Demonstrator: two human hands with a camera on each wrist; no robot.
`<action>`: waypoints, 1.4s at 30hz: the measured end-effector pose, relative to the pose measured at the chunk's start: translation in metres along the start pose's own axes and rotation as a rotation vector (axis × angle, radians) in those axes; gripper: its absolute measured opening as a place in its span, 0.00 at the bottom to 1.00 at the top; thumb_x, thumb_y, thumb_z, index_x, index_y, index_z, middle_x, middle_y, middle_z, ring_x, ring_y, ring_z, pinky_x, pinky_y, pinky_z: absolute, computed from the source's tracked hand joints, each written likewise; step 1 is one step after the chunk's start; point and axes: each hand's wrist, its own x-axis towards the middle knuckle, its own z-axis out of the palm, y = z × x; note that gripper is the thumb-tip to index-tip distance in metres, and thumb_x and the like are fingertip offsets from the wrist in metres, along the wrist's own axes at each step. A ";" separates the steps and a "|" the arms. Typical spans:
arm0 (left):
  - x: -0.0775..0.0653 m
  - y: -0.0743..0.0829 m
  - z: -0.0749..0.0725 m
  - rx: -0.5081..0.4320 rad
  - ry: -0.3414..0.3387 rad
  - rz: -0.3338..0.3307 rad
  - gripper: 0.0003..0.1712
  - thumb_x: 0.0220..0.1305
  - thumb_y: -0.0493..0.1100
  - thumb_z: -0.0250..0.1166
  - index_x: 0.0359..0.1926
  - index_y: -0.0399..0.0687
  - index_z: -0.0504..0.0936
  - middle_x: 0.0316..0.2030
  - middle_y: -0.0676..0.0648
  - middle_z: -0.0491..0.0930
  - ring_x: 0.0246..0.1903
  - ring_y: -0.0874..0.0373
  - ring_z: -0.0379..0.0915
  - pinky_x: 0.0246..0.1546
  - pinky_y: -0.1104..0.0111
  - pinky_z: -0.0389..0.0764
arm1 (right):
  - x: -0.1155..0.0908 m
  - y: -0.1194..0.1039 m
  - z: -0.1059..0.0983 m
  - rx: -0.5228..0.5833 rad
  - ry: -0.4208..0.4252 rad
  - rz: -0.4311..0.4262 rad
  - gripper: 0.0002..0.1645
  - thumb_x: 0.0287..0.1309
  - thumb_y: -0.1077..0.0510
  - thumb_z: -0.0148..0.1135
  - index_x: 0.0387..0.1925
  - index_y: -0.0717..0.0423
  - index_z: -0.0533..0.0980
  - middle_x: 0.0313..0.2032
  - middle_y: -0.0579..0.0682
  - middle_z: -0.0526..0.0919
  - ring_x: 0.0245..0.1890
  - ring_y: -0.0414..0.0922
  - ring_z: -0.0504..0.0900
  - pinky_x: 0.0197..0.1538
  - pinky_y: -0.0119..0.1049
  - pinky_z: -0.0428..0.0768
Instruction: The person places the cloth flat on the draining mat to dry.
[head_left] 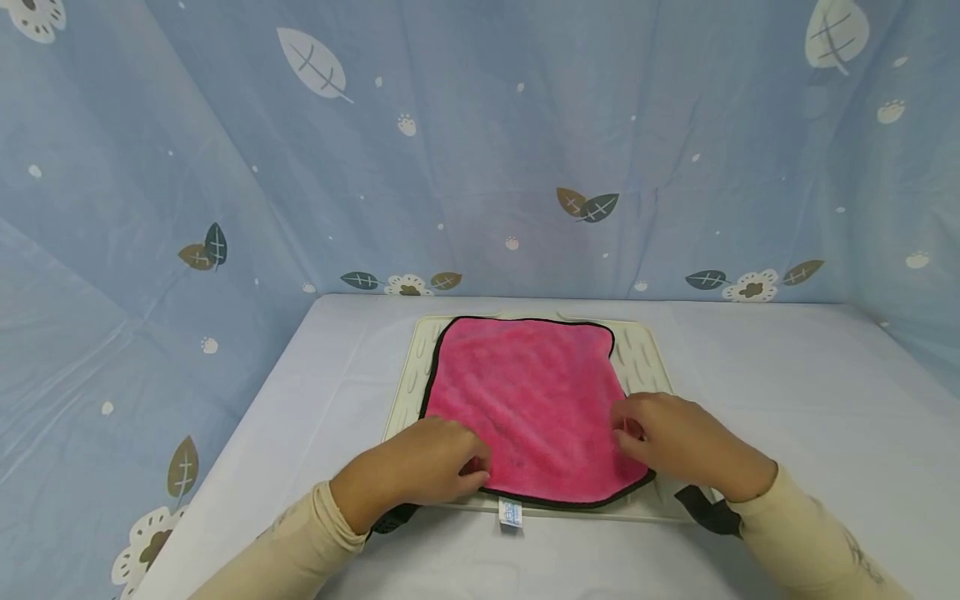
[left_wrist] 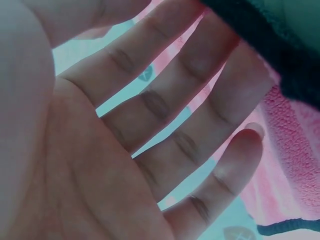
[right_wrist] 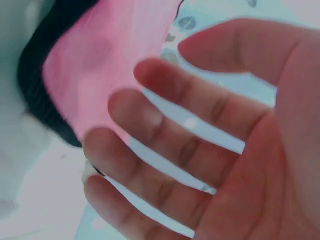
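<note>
A pink plush cloth [head_left: 525, 408] with black edging lies spread over a cream ridged mat [head_left: 645, 354]. A small white and blue label [head_left: 511, 512] sticks out from its near edge. My left hand [head_left: 427, 462] is at the cloth's near left corner; in the left wrist view its fingers [left_wrist: 185, 100] are fairly straight, with some tips hidden behind the black edging. Over the cloth's right edge is my right hand [head_left: 667, 437]. Its fingers [right_wrist: 165, 135] are loosely bent in the right wrist view, the thumb apart from them, and nothing is gripped.
A white-covered table [head_left: 787, 375] extends on both sides of the mat. Blue curtain fabric [head_left: 480, 150] with leaf prints hangs behind and at the sides. Black straps [head_left: 708, 510] show at the wrists.
</note>
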 end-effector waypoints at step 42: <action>-0.007 -0.039 -0.011 0.138 0.097 -0.381 0.14 0.60 0.50 0.72 0.31 0.51 0.76 0.20 0.56 0.73 0.24 0.60 0.71 0.27 0.63 0.73 | 0.003 0.030 0.013 0.052 -0.095 0.120 0.16 0.60 0.58 0.66 0.20 0.47 0.70 0.16 0.40 0.68 0.18 0.36 0.66 0.22 0.31 0.65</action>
